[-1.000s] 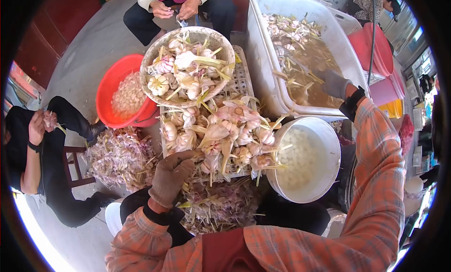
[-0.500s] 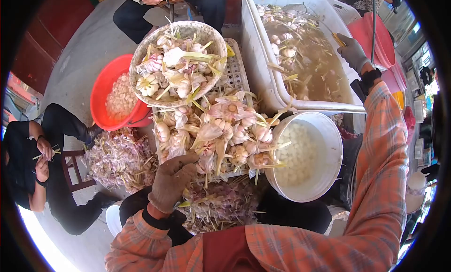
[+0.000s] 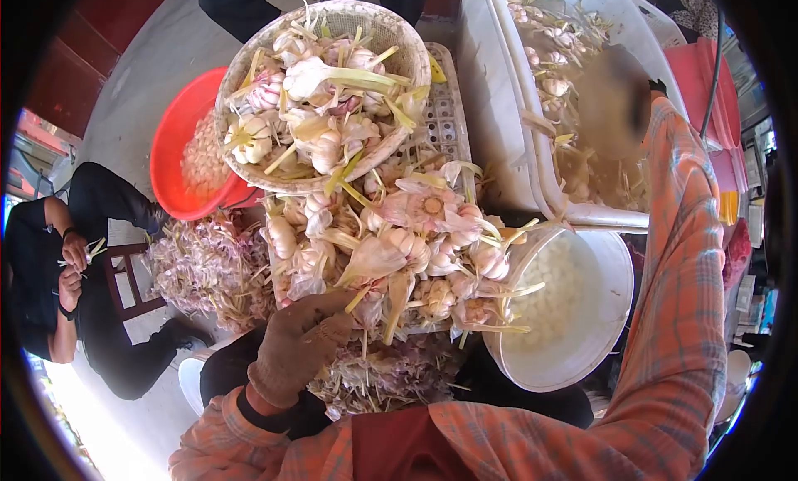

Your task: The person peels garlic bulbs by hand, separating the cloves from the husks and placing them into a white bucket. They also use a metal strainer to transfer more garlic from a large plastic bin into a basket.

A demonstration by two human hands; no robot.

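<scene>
My left hand [image 3: 301, 344], in a worn glove, is at the near edge of a heap of garlic bulbs [image 3: 386, 252] with dry stems. Its fingers are curled together beside the front bulbs; whatever lies in them is hidden. On the far right, my right hand [image 3: 615, 99] is a motion blur above the white tub [image 3: 532, 107] of murky water with floating garlic. Its fingers cannot be made out. Right of the heap stands a white bucket [image 3: 611, 315] with pale peeled cloves [image 3: 549, 290].
A round basket [image 3: 229, 120] of garlic bulbs rests beyond the heap, on a perforated crate [image 3: 440, 115]. Left of it are a red basin [image 3: 170, 157] of cloves and piled garlic skins [image 3: 212, 273]. A seated person [image 3: 71, 265] works at the left. More skins [image 3: 382, 373] lie before me.
My right hand, earlier gripping a yellow-handled tool over the tub, has swung nearer and blurred; the tool no longer shows. My left hand stays by the heap. The view has shifted slightly.
</scene>
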